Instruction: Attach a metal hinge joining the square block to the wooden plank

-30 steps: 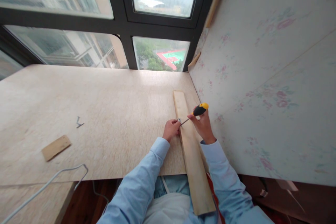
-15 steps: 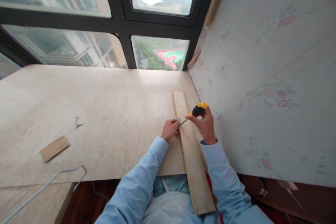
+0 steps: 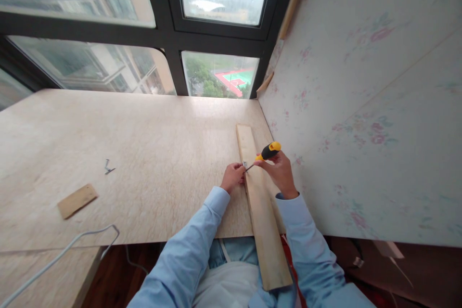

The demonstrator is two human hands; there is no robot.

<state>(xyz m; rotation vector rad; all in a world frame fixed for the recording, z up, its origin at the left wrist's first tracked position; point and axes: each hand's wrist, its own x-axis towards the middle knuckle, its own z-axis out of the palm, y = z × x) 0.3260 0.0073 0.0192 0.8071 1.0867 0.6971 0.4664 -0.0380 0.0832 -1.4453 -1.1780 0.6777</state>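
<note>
Beige counter (image 3: 151, 154) under board (image 3: 261, 209) and yellow-black screwdriver (image 3: 269, 152)

the screwdriver's handle (image 3: 270, 151) is black and yellow, the wooden plank (image 3: 263, 216) pale tan, the countertop (image 3: 162, 154) mottled beige — the wallpaper (image 3: 361, 67) whitish with pink flowers and green leaves.

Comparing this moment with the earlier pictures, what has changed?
Only a little: the screwdriver in the right hand has swung slightly, its handle end now a bit farther left. Nothing was visibly taken hold of or let go. The left hand stays at the edge of the long board; the small flat piece and metal hardware lie as before.
</note>
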